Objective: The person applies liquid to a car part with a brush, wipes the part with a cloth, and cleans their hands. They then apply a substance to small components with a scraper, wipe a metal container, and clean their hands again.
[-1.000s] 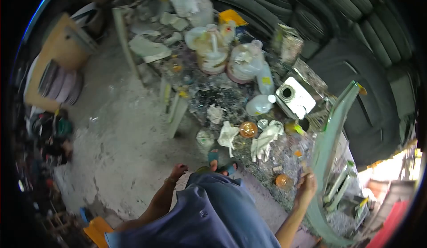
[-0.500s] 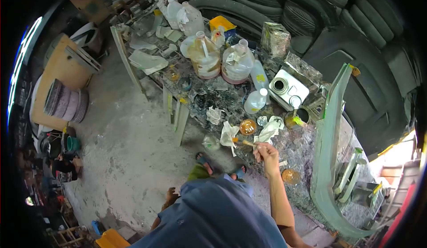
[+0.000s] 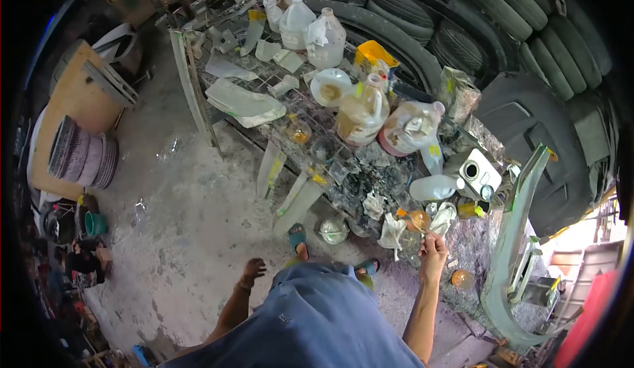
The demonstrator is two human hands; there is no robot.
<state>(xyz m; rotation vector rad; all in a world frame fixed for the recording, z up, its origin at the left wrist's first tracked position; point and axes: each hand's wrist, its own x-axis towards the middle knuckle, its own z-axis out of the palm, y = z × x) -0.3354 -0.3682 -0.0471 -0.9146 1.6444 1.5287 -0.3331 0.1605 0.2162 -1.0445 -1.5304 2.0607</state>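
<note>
My right hand (image 3: 432, 252) pinches the handle of a small brush (image 3: 420, 228) over the near edge of the workbench. The brush's orange tip points left, over a crumpled white cloth (image 3: 392, 234) that hangs off the edge. Just behind it sits a round tub of amber liquid (image 3: 418, 220), overlapped by the brush in this view. Another crumpled cloth (image 3: 442, 218) lies right beyond my fingers. My left hand (image 3: 253, 271) hangs in the air over the floor, its fingers apart and nothing in it.
Large plastic jugs (image 3: 362, 113), a white metal can (image 3: 477, 172) and a clear bottle (image 3: 432, 187) crowd the bench. A second amber tub (image 3: 461, 279) stands to the right, near a long green-grey panel (image 3: 505, 269). Stacked tires (image 3: 505, 4) line the back.
My view has swung left, so the bench appears further right. The brush in my right hand has come closer to the amber tub. My left hand has risen with fingers spread.
</note>
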